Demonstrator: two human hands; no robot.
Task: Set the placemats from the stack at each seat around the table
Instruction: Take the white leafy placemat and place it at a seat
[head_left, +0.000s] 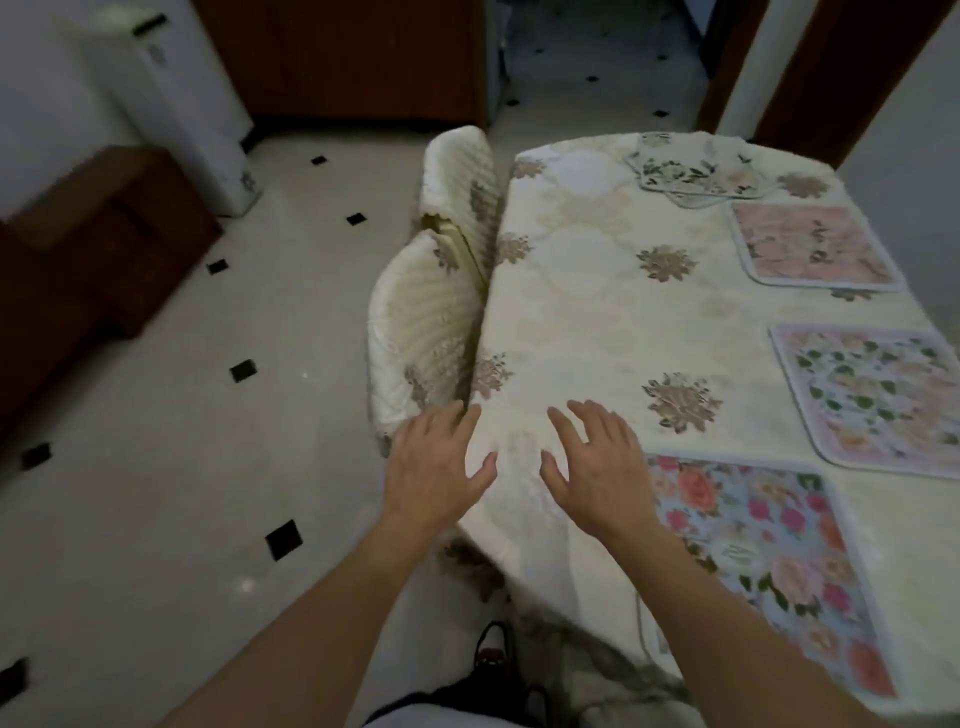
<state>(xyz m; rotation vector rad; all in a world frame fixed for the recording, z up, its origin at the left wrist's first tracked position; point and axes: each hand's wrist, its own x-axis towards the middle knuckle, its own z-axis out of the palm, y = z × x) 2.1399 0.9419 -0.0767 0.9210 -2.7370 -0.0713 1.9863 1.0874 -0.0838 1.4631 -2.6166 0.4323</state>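
A table under a cream floral cloth (587, 291) fills the right half of the view. Three floral placemats lie flat on it: a blue one with red roses (763, 561) at the near end, a lilac one with green leaves (872, 395) on the right side, and a pink one (815, 247) further along that side. A small stack of placemats (696, 169) rests at the far end. My left hand (434, 470) hovers over the table's near left corner, fingers spread, holding nothing. My right hand (597, 462) hovers just left of the blue mat, also empty.
Two chairs with cream covers, a near chair (421, 332) and a far chair (460, 171), are pushed against the table's left side. A brown cabinet (88, 249) and a white appliance (176, 104) stand at the left. Pale tiled floor (208, 467) with black squares spreads between them.
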